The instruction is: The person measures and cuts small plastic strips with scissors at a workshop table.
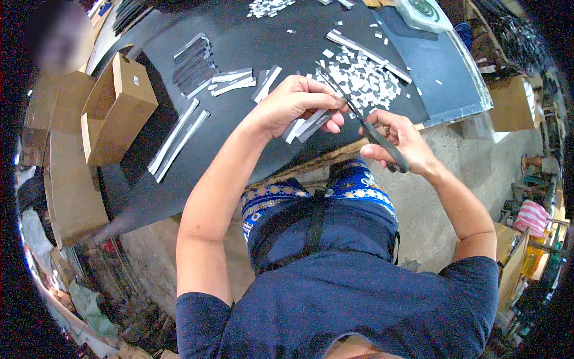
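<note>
My left hand pinches a black-and-white strip near the table's front edge. In my right hand is a pair of dark scissors, fingers through the handles. The blades point up and left, right beside my left fingertips, and look parted. Just beyond the blades spreads a pile of small white cut pieces. A long black-and-white strip lies across its far side. More strips lie left of my left hand, touching a bundle of dark strips.
An open cardboard box stands at the table's left, with two long strips near it. A second white pile lies at the far edge. A clear plastic container with a green coil sits far right. Another person is at the upper left.
</note>
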`<control>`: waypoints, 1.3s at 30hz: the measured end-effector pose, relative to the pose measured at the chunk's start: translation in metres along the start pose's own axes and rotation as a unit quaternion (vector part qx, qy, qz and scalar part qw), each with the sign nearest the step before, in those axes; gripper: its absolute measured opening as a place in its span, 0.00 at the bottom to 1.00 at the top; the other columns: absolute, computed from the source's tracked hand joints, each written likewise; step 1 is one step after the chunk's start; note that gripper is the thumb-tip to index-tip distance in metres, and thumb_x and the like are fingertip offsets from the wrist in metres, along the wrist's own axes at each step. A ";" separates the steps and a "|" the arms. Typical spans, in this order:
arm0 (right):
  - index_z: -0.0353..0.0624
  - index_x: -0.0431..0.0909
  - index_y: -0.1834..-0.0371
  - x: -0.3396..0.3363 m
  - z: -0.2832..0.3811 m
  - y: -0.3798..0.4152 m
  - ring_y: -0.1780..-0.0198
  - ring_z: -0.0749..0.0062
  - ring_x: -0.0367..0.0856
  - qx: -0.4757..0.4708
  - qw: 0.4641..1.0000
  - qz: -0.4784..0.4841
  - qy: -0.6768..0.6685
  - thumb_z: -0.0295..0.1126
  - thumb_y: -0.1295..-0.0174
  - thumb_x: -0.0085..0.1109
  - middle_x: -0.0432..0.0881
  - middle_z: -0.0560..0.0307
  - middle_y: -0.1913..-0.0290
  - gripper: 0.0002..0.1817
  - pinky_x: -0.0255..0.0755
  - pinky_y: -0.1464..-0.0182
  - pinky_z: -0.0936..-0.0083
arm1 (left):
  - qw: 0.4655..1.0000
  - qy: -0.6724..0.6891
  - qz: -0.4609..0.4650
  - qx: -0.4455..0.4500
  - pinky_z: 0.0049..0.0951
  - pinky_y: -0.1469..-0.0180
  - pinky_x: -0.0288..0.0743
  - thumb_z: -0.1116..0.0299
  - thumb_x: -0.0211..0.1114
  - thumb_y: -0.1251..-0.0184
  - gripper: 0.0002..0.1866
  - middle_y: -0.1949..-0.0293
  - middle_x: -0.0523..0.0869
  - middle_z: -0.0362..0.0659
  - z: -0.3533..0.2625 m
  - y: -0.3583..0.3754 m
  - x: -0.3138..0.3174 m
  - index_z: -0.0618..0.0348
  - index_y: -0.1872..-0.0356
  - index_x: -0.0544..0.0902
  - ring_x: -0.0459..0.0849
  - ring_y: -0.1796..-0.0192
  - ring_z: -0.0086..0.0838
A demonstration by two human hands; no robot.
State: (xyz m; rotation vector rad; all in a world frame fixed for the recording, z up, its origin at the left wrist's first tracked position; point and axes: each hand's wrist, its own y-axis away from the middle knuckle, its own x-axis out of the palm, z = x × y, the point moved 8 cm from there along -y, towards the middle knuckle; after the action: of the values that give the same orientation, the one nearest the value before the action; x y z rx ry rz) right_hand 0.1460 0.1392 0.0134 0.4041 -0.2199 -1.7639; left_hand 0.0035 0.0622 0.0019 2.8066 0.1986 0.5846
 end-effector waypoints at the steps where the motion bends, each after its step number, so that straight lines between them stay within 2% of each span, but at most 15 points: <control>1: 0.40 0.74 0.56 -0.002 -0.001 0.000 0.83 0.88 0.71 0.001 1.000 -0.005 0.023 0.39 0.48 0.74 0.78 0.67 0.76 0.22 0.64 0.82 0.88 | 1.000 0.003 -0.003 -0.005 0.21 0.66 0.82 0.72 0.65 0.38 0.10 0.69 0.88 0.50 0.001 -0.001 0.000 0.71 0.61 0.85 0.88 0.70 0.28; 15: 0.39 0.77 0.61 -0.020 -0.016 -0.007 0.87 0.87 0.68 0.031 0.998 -0.039 0.050 0.34 0.49 0.75 0.75 0.67 0.82 0.18 0.58 0.87 0.85 | 0.999 -0.022 0.003 -0.044 0.24 0.66 0.82 0.67 0.65 0.36 0.12 0.70 0.88 0.46 0.014 -0.025 -0.009 0.68 0.60 0.85 0.87 0.71 0.28; 18: 0.39 0.77 0.62 -0.026 -0.019 -0.013 0.85 0.89 0.67 0.029 0.993 -0.042 0.105 0.34 0.50 0.76 0.74 0.69 0.84 0.19 0.55 0.84 0.85 | 0.998 -0.030 -0.003 -0.049 0.25 0.62 0.82 0.66 0.65 0.35 0.13 0.67 0.88 0.46 0.011 -0.018 -0.010 0.68 0.60 0.85 0.87 0.68 0.28; 20: 0.38 0.76 0.60 -0.043 -0.010 -0.019 0.82 0.91 0.65 -0.041 0.970 -0.093 0.220 0.34 0.53 0.78 0.73 0.69 0.84 0.22 0.53 0.81 0.85 | 0.998 -0.045 -0.006 -0.049 0.26 0.59 0.82 0.65 0.65 0.35 0.13 0.65 0.88 0.46 0.013 -0.011 -0.011 0.68 0.59 0.85 0.87 0.66 0.28; 21: 0.38 0.75 0.57 -0.051 0.000 -0.017 0.80 0.91 0.64 -0.044 0.959 -0.134 0.244 0.33 0.57 0.80 0.72 0.70 0.84 0.26 0.53 0.79 0.85 | 0.998 -0.055 -0.040 -0.007 0.25 0.56 0.80 0.65 0.64 0.34 0.13 0.63 0.88 0.45 0.009 -0.008 -0.018 0.68 0.59 0.85 0.86 0.61 0.26; 23: 0.41 0.73 0.59 -0.069 0.003 -0.022 0.80 0.86 0.67 -0.079 0.939 -0.185 0.278 0.32 0.60 0.80 0.73 0.66 0.84 0.27 0.58 0.78 0.81 | 0.988 -0.068 -0.109 0.089 0.21 0.54 0.75 0.65 0.64 0.33 0.13 0.58 0.87 0.41 -0.004 0.007 -0.030 0.65 0.55 0.85 0.82 0.56 0.21; 25: 0.40 0.71 0.68 -0.077 0.014 -0.024 0.79 0.77 0.70 -0.105 0.911 -0.229 0.327 0.31 0.62 0.80 0.74 0.60 0.83 0.24 0.63 0.76 0.76 | 0.978 -0.041 -0.171 0.111 0.17 0.61 0.71 0.66 0.64 0.32 0.13 0.60 0.87 0.39 -0.013 0.026 -0.046 0.63 0.53 0.85 0.77 0.63 0.17; 26: 0.40 0.71 0.68 -0.082 0.011 -0.028 0.79 0.77 0.70 -0.108 0.912 -0.225 0.326 0.31 0.62 0.80 0.74 0.60 0.83 0.24 0.63 0.76 0.76 | 0.971 -0.002 -0.203 0.127 0.16 0.63 0.70 0.67 0.64 0.32 0.12 0.61 0.87 0.39 -0.017 0.037 -0.052 0.63 0.53 0.85 0.76 0.65 0.16; 28: 0.38 0.71 0.73 -0.078 0.019 -0.033 0.80 0.72 0.70 -0.159 0.863 -0.205 0.434 0.31 0.63 0.80 0.74 0.58 0.82 0.23 0.64 0.75 0.74 | 0.960 0.025 -0.238 0.147 0.16 0.64 0.70 0.68 0.63 0.32 0.12 0.62 0.86 0.39 -0.012 0.055 -0.067 0.64 0.54 0.84 0.77 0.66 0.16; 29: 0.37 0.71 0.76 -0.082 0.015 -0.036 0.78 0.68 0.73 -0.116 0.875 -0.194 0.428 0.30 0.63 0.79 0.75 0.55 0.81 0.21 0.67 0.73 0.73 | 0.948 0.053 -0.268 0.166 0.16 0.64 0.70 0.68 0.63 0.32 0.11 0.64 0.86 0.40 -0.009 0.065 -0.075 0.64 0.54 0.84 0.78 0.66 0.16; 32: 0.36 0.73 0.76 -0.080 0.017 -0.042 0.74 0.66 0.77 -0.161 0.860 -0.132 0.466 0.29 0.64 0.77 0.77 0.53 0.78 0.19 0.69 0.70 0.72 | 0.917 0.090 -0.336 0.197 0.16 0.65 0.71 0.69 0.63 0.32 0.10 0.67 0.86 0.40 0.005 0.089 -0.078 0.65 0.58 0.84 0.80 0.67 0.19; 33: 0.37 0.76 0.75 -0.077 0.021 -0.042 0.67 0.53 0.80 -0.107 0.879 -0.096 0.454 0.31 0.61 0.72 0.80 0.46 0.72 0.14 0.73 0.64 0.64 | 0.919 0.065 -0.341 0.186 0.19 0.64 0.76 0.70 0.64 0.32 0.08 0.67 0.86 0.43 0.009 0.095 -0.078 0.64 0.61 0.83 0.84 0.66 0.23; 36: 0.37 0.79 0.72 -0.070 0.034 -0.043 0.66 0.53 0.80 -0.153 0.856 -0.112 0.480 0.29 0.58 0.70 0.81 0.47 0.70 0.11 0.73 0.63 0.66 | 0.908 0.090 -0.370 0.176 0.24 0.62 0.80 0.70 0.65 0.33 0.07 0.66 0.87 0.45 0.024 0.110 -0.075 0.64 0.62 0.83 0.87 0.64 0.27; 37: 0.38 0.82 0.69 -0.067 0.040 -0.042 0.66 0.54 0.80 -0.152 0.875 -0.128 0.441 0.29 0.54 0.69 0.81 0.48 0.70 0.10 0.74 0.61 0.66 | 0.907 0.099 -0.364 0.186 0.28 0.60 0.83 0.70 0.65 0.34 0.07 0.65 0.87 0.48 0.027 0.113 -0.075 0.64 0.62 0.82 0.88 0.62 0.32; 39: 0.38 0.82 0.66 -0.039 0.054 -0.045 0.64 0.54 0.80 -0.194 0.888 -0.143 0.390 0.29 0.52 0.69 0.82 0.49 0.69 0.11 0.74 0.60 0.66 | 0.902 0.099 -0.376 0.189 0.27 0.60 0.83 0.70 0.65 0.34 0.07 0.65 0.87 0.48 0.030 0.117 -0.071 0.64 0.62 0.82 0.88 0.61 0.33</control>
State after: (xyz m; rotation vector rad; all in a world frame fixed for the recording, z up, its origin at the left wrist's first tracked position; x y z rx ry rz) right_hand 0.0921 0.1834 0.0524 0.8424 0.7910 -1.7305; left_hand -0.0393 -0.0700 -0.0178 2.6669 1.4919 0.6698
